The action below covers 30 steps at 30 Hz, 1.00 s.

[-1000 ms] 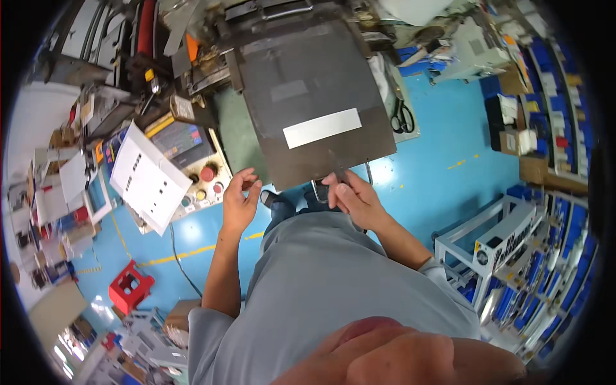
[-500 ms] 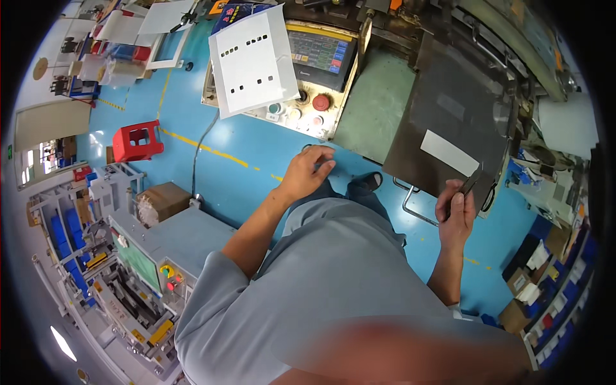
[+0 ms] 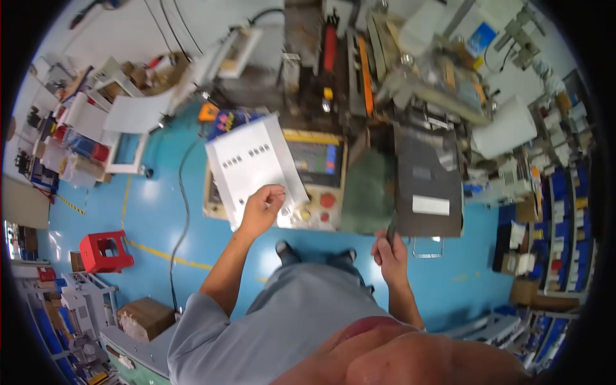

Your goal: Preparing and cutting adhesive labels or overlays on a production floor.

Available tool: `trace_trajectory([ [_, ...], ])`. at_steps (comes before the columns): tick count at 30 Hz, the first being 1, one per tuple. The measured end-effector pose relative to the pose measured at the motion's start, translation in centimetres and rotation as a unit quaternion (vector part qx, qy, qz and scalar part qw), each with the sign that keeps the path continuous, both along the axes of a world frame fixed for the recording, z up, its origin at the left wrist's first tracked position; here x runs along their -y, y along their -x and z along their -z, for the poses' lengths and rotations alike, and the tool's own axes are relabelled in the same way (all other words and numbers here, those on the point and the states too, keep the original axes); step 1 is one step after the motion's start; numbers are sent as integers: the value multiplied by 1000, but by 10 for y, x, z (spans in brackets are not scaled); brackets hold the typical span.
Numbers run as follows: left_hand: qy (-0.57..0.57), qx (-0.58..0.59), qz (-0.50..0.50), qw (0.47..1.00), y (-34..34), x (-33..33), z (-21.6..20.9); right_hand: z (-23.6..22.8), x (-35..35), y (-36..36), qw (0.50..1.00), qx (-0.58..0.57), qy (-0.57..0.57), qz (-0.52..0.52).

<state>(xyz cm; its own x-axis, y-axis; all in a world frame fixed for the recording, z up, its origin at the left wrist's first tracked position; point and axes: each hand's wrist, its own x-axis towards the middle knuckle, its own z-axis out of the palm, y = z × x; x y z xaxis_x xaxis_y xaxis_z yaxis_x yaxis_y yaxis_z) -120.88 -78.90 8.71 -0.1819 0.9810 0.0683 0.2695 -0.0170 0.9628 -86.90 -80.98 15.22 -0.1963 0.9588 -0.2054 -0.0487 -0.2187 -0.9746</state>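
My left hand (image 3: 262, 210) is in front of the lower part of a white sheet (image 3: 247, 170) with rows of small dark square openings. Its fingers are loosely bent, with the thumb apart and nothing visible between them; whether it touches the sheet I cannot tell. The sheet lies tilted over a control panel (image 3: 312, 221) with a screen and a red button. My right hand (image 3: 391, 255) is closed around a dark slim tool (image 3: 391, 232), its exact kind unclear, by the lower left corner of a dark plate (image 3: 410, 186). On that plate rests a white strip (image 3: 430, 205).
A green surface (image 3: 369, 192) lies between panel and plate. Below the plate juts a metal handle (image 3: 427, 255). On the blue floor at left stand a red stool (image 3: 106, 252) and a cardboard box (image 3: 146, 319). Shelves with blue bins (image 3: 571, 237) line the right.
The view has tilted up, showing more of the machine. My left hand has moved from below the panel to the sheet. My right hand, still holding the tool, has shifted left to the plate's corner.
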Motion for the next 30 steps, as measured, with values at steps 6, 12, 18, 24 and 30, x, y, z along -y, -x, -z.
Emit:
trace_trajectory([
  [6,-88,-22,-29,995,50,-43,-86,-19,14,29,998,-8,-55,16],
  [12,-143,107,18,984,70,-84,-121,-23,25,38,996,12,-51,74],
  [18,-90,100,35,990,48,-90,-93,-25,31,30,986,76,-88,117],
  [24,7,154,128,980,-19,-85,-39,-4,59,-2,982,41,-38,179],
  [30,84,165,125,975,-69,-46,1,12,83,-34,980,38,20,194],
])
